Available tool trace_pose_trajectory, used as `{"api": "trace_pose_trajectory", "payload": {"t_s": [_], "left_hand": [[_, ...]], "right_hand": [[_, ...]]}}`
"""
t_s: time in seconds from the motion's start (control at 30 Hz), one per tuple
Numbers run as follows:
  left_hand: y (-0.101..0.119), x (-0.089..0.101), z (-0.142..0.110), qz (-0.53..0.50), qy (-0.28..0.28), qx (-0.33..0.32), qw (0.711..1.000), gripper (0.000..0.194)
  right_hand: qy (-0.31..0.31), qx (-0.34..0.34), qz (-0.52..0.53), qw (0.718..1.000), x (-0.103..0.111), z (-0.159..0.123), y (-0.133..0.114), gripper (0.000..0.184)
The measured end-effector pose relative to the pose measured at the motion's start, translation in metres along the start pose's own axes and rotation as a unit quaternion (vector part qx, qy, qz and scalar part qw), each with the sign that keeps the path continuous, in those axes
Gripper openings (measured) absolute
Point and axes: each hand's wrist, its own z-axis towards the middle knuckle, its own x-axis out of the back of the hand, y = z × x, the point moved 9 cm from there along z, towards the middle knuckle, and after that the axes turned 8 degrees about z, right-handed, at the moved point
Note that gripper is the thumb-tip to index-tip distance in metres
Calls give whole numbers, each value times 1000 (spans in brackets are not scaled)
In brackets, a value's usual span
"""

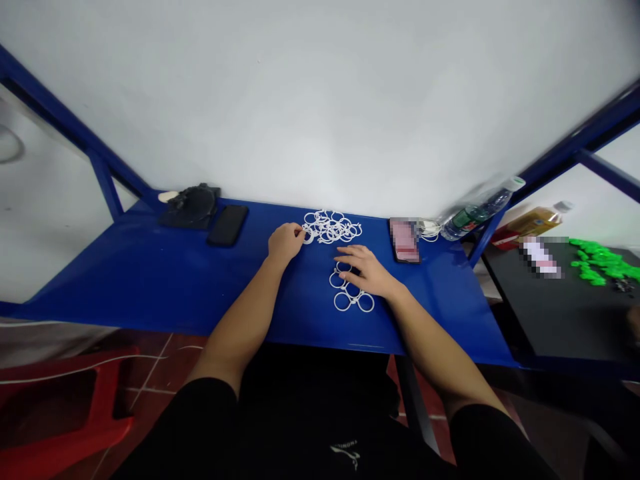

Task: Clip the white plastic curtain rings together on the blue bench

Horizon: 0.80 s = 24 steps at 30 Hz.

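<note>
A heap of white plastic rings (334,225) lies at the back of the blue table (170,280), close to the wall. At the heap's left edge my left hand (285,243) is closed, thumb and fingertips pinched on one white ring (308,237). Nearer to me, a linked cluster of white rings (343,302) lies flat, several rings joined together. Over the upper part of this cluster rests my right hand (369,269), palm down with fingers stretched and apart, partly covering some rings.
A black phone (227,225) and a dark object (193,205) lie to the left. Right of the rings are a lit phone (405,240), a white charger with cable (429,229) and a leaning plastic bottle (480,210). Green pieces (603,260) lie on a neighbouring dark table (545,313).
</note>
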Motion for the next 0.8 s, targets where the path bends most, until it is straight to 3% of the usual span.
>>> {"api": "trace_pose_trajectory", "payload": {"t_s": [0.1,0.2,0.27,0.37,0.43,0.5,0.6,0.8], "left_hand": [[-2,6,1,-18,35,5,999,18],[-2,15,2,-38,82,-6,996,19],[2,22,0,-53,113,-23,992,19],[20,30,-10,-77,156,-89,981,18],[45,32,-26,-94,172,-176,965,17],[74,30,-47,-108,168,-275,940,17],[106,24,-74,-108,155,-365,912,19],[123,24,-89,-111,129,-411,896,21]], "right_hand": [[-55,21,-5,998,-13,0,-9,38],[-101,49,31,993,-24,-1,-17,26],[-97,56,43,993,-24,-1,-18,21],[-32,49,17,998,-13,0,-15,20],[36,30,3,999,0,-1,-10,22],[105,1,6,994,13,-4,-4,24],[178,-33,21,983,26,-9,2,24],[211,-56,35,975,33,-10,3,23]]}}
